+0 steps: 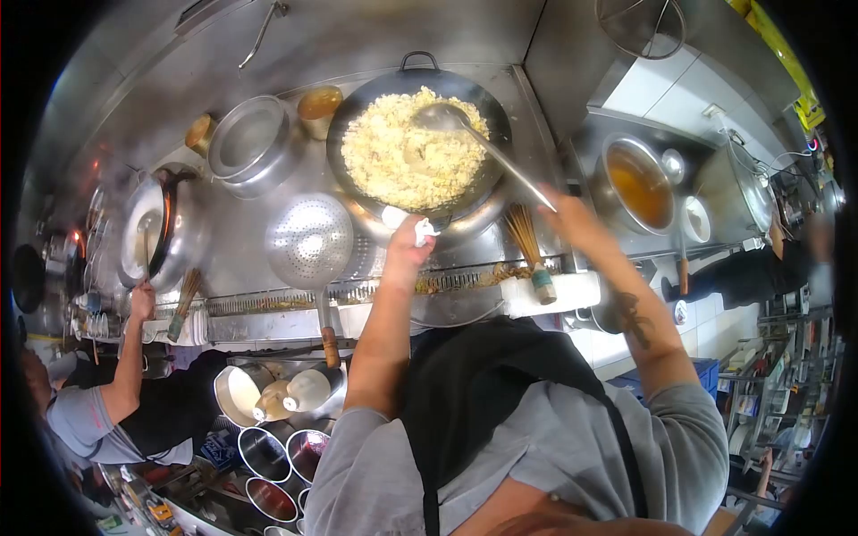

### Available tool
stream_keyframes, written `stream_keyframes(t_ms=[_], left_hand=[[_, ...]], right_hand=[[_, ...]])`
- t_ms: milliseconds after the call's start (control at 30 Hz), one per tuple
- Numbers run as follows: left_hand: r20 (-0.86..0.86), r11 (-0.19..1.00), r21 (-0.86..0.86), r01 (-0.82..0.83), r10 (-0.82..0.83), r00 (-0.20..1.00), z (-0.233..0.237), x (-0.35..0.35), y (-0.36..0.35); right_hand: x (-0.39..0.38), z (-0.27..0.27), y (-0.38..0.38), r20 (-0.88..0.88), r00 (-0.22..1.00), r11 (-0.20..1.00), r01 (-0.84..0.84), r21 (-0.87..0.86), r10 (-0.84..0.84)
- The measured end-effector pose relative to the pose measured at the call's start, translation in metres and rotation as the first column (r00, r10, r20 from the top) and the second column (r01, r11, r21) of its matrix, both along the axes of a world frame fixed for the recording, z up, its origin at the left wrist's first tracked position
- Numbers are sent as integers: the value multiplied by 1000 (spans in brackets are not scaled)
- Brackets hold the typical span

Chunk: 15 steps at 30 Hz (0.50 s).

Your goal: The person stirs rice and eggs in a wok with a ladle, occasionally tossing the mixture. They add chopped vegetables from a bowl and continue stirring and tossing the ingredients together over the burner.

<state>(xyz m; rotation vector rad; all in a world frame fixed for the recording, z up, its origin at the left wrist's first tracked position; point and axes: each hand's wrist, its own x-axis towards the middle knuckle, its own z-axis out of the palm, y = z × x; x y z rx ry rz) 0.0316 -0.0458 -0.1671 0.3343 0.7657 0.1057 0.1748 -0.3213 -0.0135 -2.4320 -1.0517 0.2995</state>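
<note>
Step in hand (judged): stirring the rice [384, 165] in the wok [490, 96]. The wok sits on the steel bench [536, 152], directly ahead of the person.

Right hand [567, 219]: grip closed around the handle end of the ladle [505, 164]. Left hand [407, 252]: grip closed on a white cloth [424, 234] at the near rim of the wok; whether it clamps the rim through the cloth cannot be told.

Next move (judged): calls for the left hand to steady the rim while the right hand drives the ladle through the rice.

Orientation: the ladle's long axis runs diagonally, from the right hand forward and leftward. The ladle head points away from the person and rests on the rice. The wok's loop handle [418, 59] lies at the far side.
</note>
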Motion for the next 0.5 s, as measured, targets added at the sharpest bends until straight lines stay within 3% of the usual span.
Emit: stream_keyframes(t_ms=[67, 167, 200, 267, 300, 333, 367, 433, 500], left_hand=[[-12, 1000, 6, 22, -22, 1000, 7, 2, 3], [-31, 999, 4, 34, -34, 999, 4, 0, 2], [-5, 1000, -10, 8, -8, 1000, 1, 0, 2], [31, 1000, 13, -27, 27, 999, 5, -3, 1], [142, 997, 69, -36, 26, 990, 7, -4, -4], [230, 992, 122, -42, 13, 973, 6, -13, -9], [323, 983, 177, -47, -13, 946, 22, -21, -23], [64, 988, 77, -136, 132, 989, 77, -43, -63], [-10, 996, 49, -78, 78, 997, 136, -72, -79]], right_hand=[[-2, -25, 24, 87, 995, 983, -65, 175, 50], [-36, -43, 60, -145, 989, 994, 35, 105, -19], [-44, -40, 50, -132, 990, 998, -48, 37, 52], [-43, 9, 28, -179, 983, 975, -72, -209, 34], [-43, 34, 15, -202, 979, 934, -98, -343, 29], [-38, 43, 11, -116, 993, 906, -76, -416, 30], [-42, 52, 1, -107, 990, 897, -129, -423, 92], [-39, 70, -1, -58, 970, 884, -240, -402, 238], [-26, 77, -32, -130, 942, 895, -335, -296, 310]])
